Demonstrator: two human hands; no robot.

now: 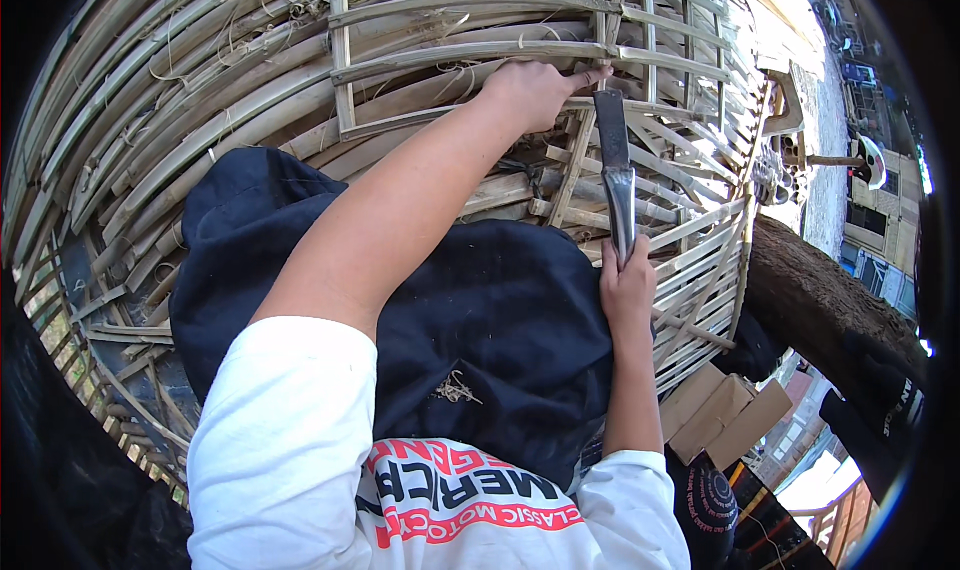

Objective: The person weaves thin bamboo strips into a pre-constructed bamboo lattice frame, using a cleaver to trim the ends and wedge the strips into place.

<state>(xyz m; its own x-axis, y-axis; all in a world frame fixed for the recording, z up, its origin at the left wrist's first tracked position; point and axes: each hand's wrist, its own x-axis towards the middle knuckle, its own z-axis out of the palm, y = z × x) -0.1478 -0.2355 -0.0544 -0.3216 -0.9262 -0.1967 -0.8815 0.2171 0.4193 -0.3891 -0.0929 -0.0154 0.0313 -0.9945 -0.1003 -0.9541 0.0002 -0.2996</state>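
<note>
The right grip (629,282) hides part of the knife (612,135).

Our right hand (628,275) grips a dark-bladed knife (614,150); our left hand (530,92) reaches the bamboo lattice (540,47) near the blade's tip.

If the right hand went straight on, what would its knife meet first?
Probably the left hand, whose fingertip appears just beyond the knife in the right hand; depth against the bamboo lattice is unclear.

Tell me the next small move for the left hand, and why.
Probably shift the left hand slightly away from the knife: its outstretched finger appears close to the blade's tip, while the right hand grips the handle at the other end.
</note>
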